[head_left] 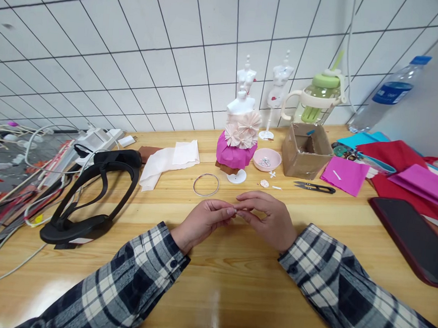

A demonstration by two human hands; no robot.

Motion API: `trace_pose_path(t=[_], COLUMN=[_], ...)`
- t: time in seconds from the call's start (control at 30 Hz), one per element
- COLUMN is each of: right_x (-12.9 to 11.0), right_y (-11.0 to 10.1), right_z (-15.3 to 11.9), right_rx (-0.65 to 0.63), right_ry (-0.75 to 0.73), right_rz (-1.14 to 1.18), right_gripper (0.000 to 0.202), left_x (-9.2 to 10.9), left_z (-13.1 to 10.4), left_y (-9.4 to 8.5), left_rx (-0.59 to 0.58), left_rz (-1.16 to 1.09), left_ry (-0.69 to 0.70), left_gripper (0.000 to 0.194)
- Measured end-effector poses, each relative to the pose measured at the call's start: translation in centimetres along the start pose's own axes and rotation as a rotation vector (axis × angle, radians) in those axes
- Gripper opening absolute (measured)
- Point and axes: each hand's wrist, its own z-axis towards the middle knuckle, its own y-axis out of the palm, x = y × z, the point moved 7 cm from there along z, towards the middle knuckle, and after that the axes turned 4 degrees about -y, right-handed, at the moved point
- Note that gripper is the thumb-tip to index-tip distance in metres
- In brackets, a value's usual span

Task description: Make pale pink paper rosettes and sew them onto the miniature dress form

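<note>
My left hand (209, 219) and my right hand (267, 217) meet over the middle of the table, fingertips pinched together. Between them is a tiny pale thing, too small to name and mostly covered by the fingers. Just beyond stands a small dress form (241, 105) wearing a pink crinkled top with pale flower shapes and a magenta puffed skirt (235, 152). A metal ring (206, 184) lies flat beyond my left hand. Past my right hand are a pale flower-shaped scrap (264, 183) and a pink dish (267, 159) holding small shiny bits.
Black thread snips (314, 187) lie before a cardboard box (306, 153). Magenta cloth (345, 174), red cloth and a phone (413, 240) occupy the right. A black headset (95, 199) and tangled cables stand left, near pale fabric (161, 165). A lidded cup (317, 98) and bottle (391, 96) stand behind.
</note>
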Motion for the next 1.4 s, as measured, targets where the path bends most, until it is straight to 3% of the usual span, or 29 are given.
trace_pose_path(t=[0.7, 0.9, 1.07, 1.4], right_x=[0.38, 0.61, 0.17, 0.49], right_y=[0.21, 0.68, 0.78, 0.28], right_z=[0.12, -0.05, -0.03, -0.03], right_rx=[-0.055, -0.130, -0.147, -0.062], right_ry=[0.051, 0.097, 0.050, 0.016], right_rz=[0.064, 0.082, 0.144, 0.044], right_gripper=[0.003, 0.009, 0.013, 0.007], left_x=[-0.18, -0.19, -0.15, -0.29], left_z=[0.29, 0.32, 0.25, 0.43], left_y=[0.08, 0.08, 0.09, 0.35], left_rx=[-0.075, -0.056, -0.053, -0.107], left_rz=[0.072, 0.079, 0.073, 0.057], left_ry=[-0.004, -0.017, -0.018, -0.021], left_gripper=[0.024, 0.020, 0.021, 0.022])
